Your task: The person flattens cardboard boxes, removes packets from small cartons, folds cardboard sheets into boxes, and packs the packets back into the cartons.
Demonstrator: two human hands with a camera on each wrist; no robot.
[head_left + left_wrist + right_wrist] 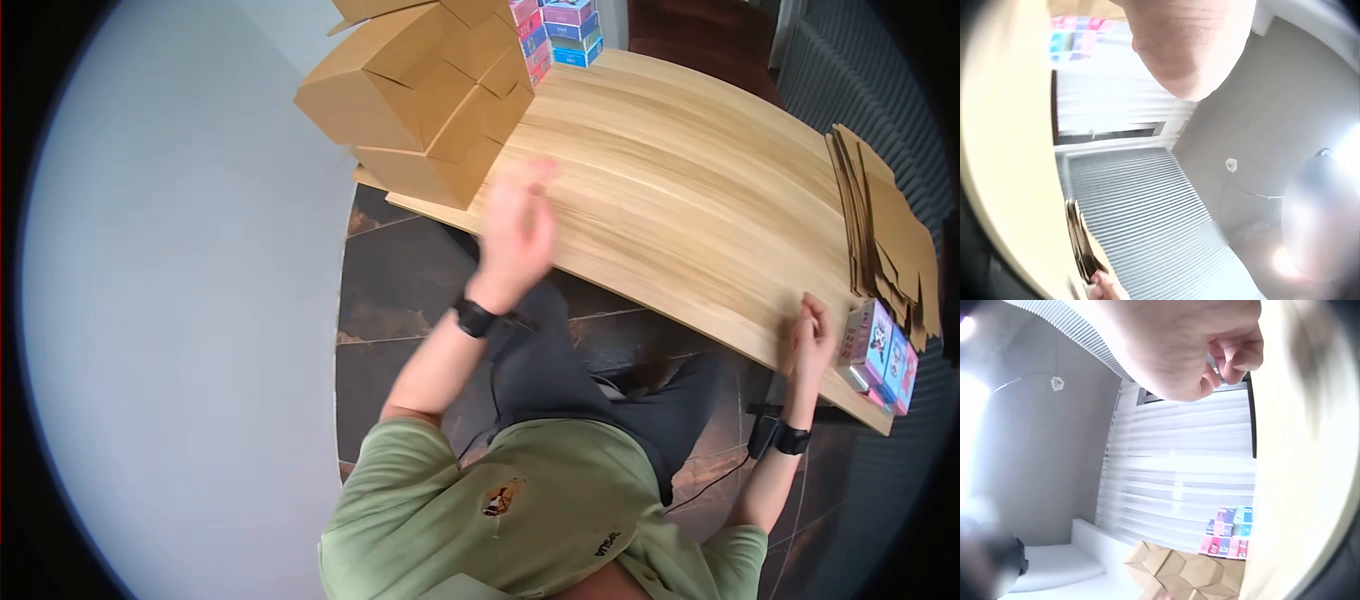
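Observation:
My left hand (515, 230) is blurred, raised over the table's front edge beside the stacked brown cardboard boxes (440, 110). Its fingers are loosely extended and nothing shows in them. In the left wrist view only the base of that hand (1188, 47) is visible. At the other end of the table my right hand (812, 345) hovers close over the wood with loosely curled fingers, holding nothing. Just beside it sit several small pink, blue and purple picture boxes (880, 355). The right wrist view shows this hand's (1191, 344) bent fingers, also without an object.
A pile of flattened cardboard (885, 230) lies along the table's right end, behind the small boxes. More colourful boxes (572, 32) are stacked at the far left, past the cardboard boxes. The wooden table (690, 190) stretches between them. A wall (200, 300) borders the left side.

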